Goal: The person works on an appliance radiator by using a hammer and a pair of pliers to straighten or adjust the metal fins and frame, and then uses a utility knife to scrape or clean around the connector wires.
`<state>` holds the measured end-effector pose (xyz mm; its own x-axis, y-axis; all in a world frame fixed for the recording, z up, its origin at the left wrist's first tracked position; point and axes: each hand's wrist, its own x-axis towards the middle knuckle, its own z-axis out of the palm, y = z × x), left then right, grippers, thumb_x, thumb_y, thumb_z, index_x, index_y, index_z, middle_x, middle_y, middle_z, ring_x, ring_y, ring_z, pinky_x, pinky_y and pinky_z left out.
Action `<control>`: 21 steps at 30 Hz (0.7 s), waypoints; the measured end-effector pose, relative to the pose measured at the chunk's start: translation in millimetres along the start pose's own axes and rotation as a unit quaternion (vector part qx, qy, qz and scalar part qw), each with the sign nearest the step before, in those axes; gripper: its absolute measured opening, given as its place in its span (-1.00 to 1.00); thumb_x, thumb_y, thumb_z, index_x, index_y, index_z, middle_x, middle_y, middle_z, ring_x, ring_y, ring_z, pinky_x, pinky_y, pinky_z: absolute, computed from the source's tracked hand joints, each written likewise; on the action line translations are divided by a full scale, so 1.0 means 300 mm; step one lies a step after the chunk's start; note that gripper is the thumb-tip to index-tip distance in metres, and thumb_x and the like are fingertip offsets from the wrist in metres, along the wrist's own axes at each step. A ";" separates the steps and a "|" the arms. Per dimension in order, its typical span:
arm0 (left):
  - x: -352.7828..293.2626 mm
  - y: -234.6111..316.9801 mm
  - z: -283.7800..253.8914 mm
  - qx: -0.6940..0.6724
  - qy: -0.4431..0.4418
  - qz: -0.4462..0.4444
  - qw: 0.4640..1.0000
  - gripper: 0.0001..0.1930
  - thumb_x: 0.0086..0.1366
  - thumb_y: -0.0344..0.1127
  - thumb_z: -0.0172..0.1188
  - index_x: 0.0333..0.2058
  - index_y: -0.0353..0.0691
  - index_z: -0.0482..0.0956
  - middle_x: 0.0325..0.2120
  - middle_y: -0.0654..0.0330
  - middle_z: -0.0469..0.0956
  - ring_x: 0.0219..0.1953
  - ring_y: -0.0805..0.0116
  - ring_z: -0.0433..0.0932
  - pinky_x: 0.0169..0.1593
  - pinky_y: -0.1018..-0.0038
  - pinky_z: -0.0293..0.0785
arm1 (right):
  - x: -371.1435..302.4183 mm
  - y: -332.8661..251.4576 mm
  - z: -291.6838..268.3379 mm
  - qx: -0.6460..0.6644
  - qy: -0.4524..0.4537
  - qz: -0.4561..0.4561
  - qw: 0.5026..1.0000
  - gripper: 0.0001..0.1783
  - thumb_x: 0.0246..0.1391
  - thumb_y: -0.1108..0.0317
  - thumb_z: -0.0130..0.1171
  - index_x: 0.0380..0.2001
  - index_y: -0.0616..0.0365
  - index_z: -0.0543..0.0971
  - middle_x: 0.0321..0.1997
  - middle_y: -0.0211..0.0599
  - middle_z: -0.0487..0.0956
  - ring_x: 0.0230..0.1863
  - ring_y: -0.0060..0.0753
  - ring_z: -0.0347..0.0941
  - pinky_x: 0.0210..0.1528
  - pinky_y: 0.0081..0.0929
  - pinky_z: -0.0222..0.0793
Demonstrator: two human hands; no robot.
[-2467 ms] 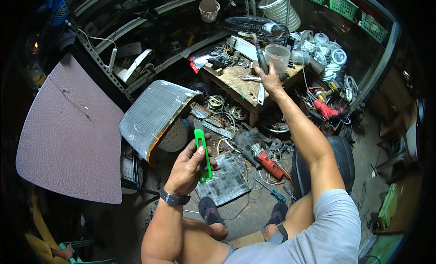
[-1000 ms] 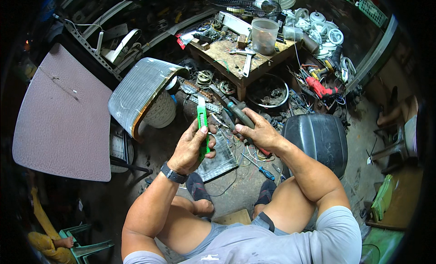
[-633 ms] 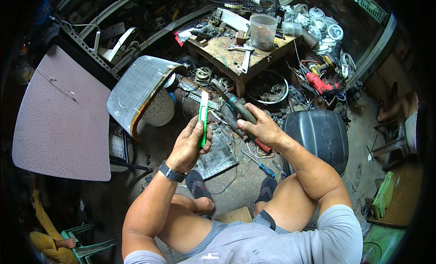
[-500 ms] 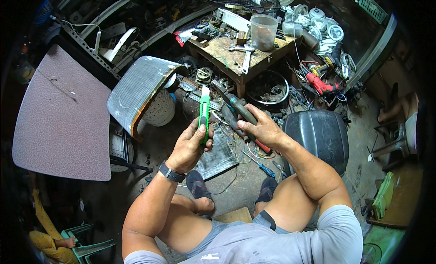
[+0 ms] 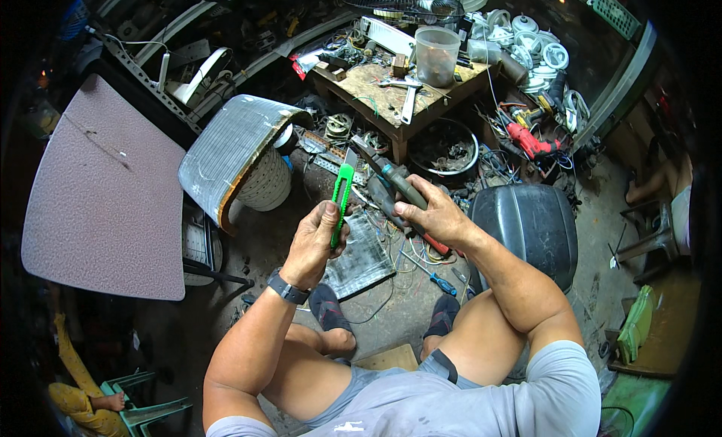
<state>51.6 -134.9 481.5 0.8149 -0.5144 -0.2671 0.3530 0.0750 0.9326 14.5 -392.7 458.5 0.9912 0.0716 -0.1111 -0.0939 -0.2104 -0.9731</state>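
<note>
My left hand is closed around a green snap-off utility knife, its blade out and pointing up and away. In my right hand I grip pliers with dark handles. Their jaws are beside the knife's blade tip; whether they touch it I cannot tell. One handle is spread below my right fingers, and its lower end is partly hidden. Beneath my hands, on the floor, lies a scuffed dark flat panel with loose wires around it.
A low wooden table ahead bears an adjustable wrench and a clear plastic bucket. A blue screwdriver lies near my right foot. To the right are a black casing and a red power drill; a curved grey panel is left.
The knife has turned in my left hand, and its blade now leans rightward, closer to the pliers' jaws. My right hand and the pliers have barely shifted.
</note>
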 end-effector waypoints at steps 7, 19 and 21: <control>0.012 -0.009 -0.006 0.014 0.038 0.029 0.999 -0.62 0.51 0.06 0.02 -0.17 -0.19 0.47 -0.56 0.35 0.37 -0.57 0.60 0.26 -0.51 0.67 0.19 | -0.012 0.038 -0.001 -0.047 -0.006 -0.053 0.997 -0.56 0.22 0.11 0.29 0.01 0.15 0.47 -0.26 -0.29 0.51 -0.21 -0.45 0.45 -0.11 -0.36 0.39; -0.002 0.002 0.000 0.042 0.044 0.035 0.998 -0.61 0.51 0.05 0.03 -0.16 -0.21 0.48 -0.56 0.34 0.37 -0.57 0.60 0.26 -0.51 0.66 0.19 | -0.052 -0.003 0.002 -0.060 -0.043 -0.049 0.996 -0.57 0.25 0.05 0.26 -0.01 0.09 0.45 -0.27 -0.29 0.47 -0.22 -0.39 0.39 -0.13 -0.32 0.35; 0.000 -0.002 -0.001 0.043 0.046 0.035 0.997 -0.61 0.51 0.05 0.03 -0.17 -0.21 0.48 -0.57 0.34 0.37 -0.57 0.60 0.26 -0.51 0.66 0.19 | -0.055 -0.007 -0.002 -0.055 -0.047 -0.042 0.997 -0.58 0.25 0.05 0.26 -0.02 0.09 0.45 -0.28 -0.29 0.48 -0.22 -0.39 0.40 -0.14 -0.31 0.35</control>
<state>51.5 -134.7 480.7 0.8763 -0.4297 -0.2177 0.2561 0.0328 0.9661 -1.5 -394.2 462.5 0.9814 0.1841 -0.0538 0.0048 -0.3043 -0.9526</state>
